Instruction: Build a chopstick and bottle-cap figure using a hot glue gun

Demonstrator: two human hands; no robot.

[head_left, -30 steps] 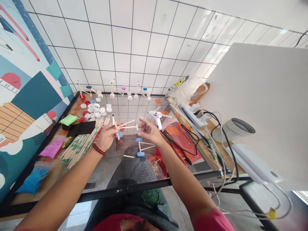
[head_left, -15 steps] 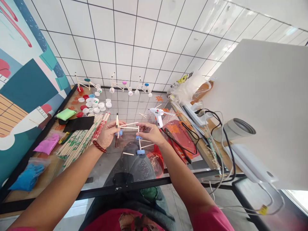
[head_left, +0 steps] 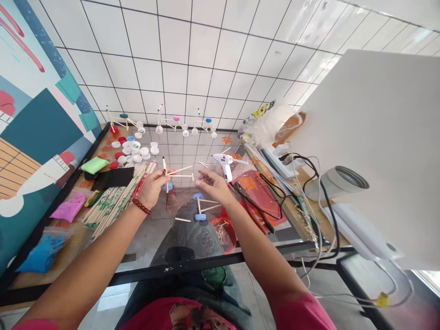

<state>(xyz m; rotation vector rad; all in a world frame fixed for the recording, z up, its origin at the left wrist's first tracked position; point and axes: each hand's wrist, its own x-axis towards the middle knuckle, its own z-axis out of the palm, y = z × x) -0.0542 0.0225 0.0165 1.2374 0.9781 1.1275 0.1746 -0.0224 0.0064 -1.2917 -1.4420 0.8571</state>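
Note:
My left hand, with a beaded bracelet at the wrist, pinches a small frame of thin wooden sticks. One dark-tipped stick of it stands up at the fingers, and a short crosspiece ends it on the right. Just right of that end is my right hand, fingers apart and holding nothing. Below it on the glass lies another stick frame with blue bottle caps, partly covered by my right forearm. A loose short stick lies left of the caps.
Three finished-looking stick models stand along the back. At left are bottle caps, bundled chopsticks and bagged clay. A white glue gun, pliers, a red bowl and cables are at right.
My right hand has come off the end of the stick frame, and its fingers have opened. The frame in my left hand has shifted slightly left and up.

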